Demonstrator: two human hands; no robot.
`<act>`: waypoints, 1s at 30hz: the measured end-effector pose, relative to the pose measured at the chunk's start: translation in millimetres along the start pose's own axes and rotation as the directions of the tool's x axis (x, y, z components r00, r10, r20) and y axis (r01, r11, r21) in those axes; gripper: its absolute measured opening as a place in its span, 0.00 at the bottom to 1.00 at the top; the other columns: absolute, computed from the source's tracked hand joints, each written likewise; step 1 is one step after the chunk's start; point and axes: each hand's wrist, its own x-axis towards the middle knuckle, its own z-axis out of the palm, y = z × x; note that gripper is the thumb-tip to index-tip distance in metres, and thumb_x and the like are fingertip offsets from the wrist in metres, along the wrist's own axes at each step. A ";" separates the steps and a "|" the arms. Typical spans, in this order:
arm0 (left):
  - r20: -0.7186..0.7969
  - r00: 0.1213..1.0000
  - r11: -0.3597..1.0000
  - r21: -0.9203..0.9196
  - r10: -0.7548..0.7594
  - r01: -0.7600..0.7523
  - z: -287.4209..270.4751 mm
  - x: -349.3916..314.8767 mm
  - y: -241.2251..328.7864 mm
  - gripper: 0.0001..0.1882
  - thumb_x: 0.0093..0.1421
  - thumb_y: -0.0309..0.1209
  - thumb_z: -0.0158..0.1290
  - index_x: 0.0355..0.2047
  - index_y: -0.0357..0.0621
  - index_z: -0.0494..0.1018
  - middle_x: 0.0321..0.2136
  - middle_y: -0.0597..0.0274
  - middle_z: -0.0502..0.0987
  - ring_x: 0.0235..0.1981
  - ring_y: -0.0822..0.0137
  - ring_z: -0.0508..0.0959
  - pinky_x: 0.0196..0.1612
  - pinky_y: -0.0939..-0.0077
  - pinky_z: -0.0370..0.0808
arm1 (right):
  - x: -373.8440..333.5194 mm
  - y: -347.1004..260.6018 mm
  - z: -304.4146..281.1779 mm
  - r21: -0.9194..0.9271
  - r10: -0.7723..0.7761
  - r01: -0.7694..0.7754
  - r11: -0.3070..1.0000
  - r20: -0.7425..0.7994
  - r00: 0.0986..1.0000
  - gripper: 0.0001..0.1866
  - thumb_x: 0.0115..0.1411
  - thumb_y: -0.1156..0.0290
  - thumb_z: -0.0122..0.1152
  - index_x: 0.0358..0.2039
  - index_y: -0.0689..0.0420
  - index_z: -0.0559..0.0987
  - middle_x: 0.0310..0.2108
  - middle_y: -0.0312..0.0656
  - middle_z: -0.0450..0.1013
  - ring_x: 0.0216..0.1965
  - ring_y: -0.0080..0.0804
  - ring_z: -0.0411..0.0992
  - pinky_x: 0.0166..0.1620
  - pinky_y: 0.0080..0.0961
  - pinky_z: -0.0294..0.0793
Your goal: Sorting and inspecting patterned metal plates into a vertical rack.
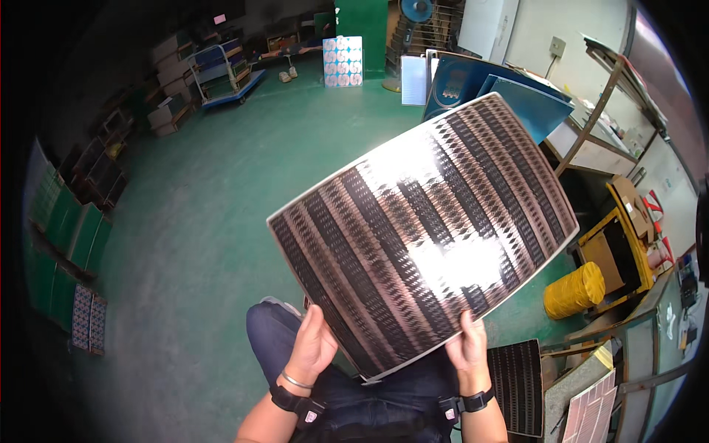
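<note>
A large glossy panel with dark and copper-coloured stripes and a thin pale edge is tilted in front of me. Bright glare washes out two patches of it. My left hand grips its near left edge, thumb up along the side. On the near right edge, my right hand holds it with the thumb at the rim; the fingers of both hands are mostly hidden behind the panel. A similar dark striped panel stands low beside my right forearm, next to a pinkish panel.
To the right are a yellow cylinder, a yellow frame and a metal rack. Dark blue panels lean beyond the held panel. A blue trolley and a patterned board stand far off; green stacks line the left.
</note>
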 end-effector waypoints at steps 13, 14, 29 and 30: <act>-0.181 0.939 0.916 0.337 0.291 -0.219 -79.7 -14.3 90.7 0.10 0.63 0.32 0.47 0.41 0.40 0.70 0.39 0.63 0.76 0.38 0.71 0.76 0.45 0.76 0.72 | -19.5 -140.1 -73.9 -0.188 -0.363 0.346 0.919 -0.061 0.930 0.26 0.67 0.59 0.37 0.60 0.62 0.57 0.50 0.53 0.68 0.44 0.37 0.74 0.48 0.32 0.76; -0.163 0.939 0.901 0.369 0.303 -0.227 -80.7 -18.8 96.4 0.10 0.63 0.32 0.47 0.42 0.40 0.70 0.39 0.63 0.76 0.38 0.71 0.76 0.45 0.77 0.72 | -26.7 -146.1 -70.9 -0.328 -0.268 0.209 0.921 -0.146 0.952 0.27 0.68 0.58 0.36 0.60 0.63 0.57 0.47 0.53 0.70 0.34 0.34 0.77 0.34 0.22 0.79; 0.330 0.747 0.559 0.507 0.577 -0.656 -38.1 -29.0 120.2 0.09 0.61 0.32 0.50 0.40 0.43 0.66 0.49 0.52 0.67 0.54 0.59 0.66 0.59 0.58 0.61 | -4.3 -150.1 -115.5 -0.268 -0.451 0.482 0.834 0.171 0.876 0.10 0.65 0.65 0.43 0.44 0.54 0.68 0.48 0.39 0.67 0.52 0.31 0.65 0.59 0.41 0.59; 0.494 0.690 0.465 0.512 0.529 -0.723 -44.3 -16.1 120.3 0.07 0.60 0.30 0.50 0.38 0.44 0.65 0.54 0.51 0.63 0.57 0.57 0.63 0.60 0.57 0.60 | 1.9 -150.6 -170.2 -0.505 -0.613 0.503 0.701 -0.067 0.787 0.14 0.66 0.58 0.38 0.41 0.53 0.68 0.54 0.41 0.64 0.52 0.36 0.65 0.60 0.48 0.57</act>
